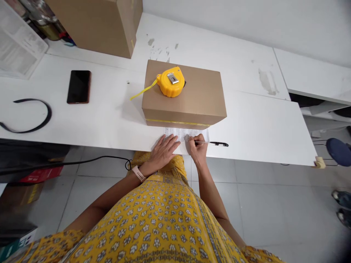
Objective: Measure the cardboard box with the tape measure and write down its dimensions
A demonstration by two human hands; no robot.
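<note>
A sheet of paper (181, 133) with rows of writing lies at the table's front edge, its far part hidden by a cardboard box (200, 87). Flat on the sheet's left side, with fingers stretched out, rests my left hand (165, 149). My right hand (198, 148) is closed around a black and clear pen (216, 143), whose tip points at the paper. On top of the box sits a yellow tape measure (172, 82), with a yellow strap hanging over the box's left edge.
A phone (79, 87) and a curved black band (46, 117) lie on the white table (260, 131) to the left. At the back left stands a larger cardboard box (95, 25), beside a clear plastic bin (22, 44). A blue stool (338, 151) is off to the right.
</note>
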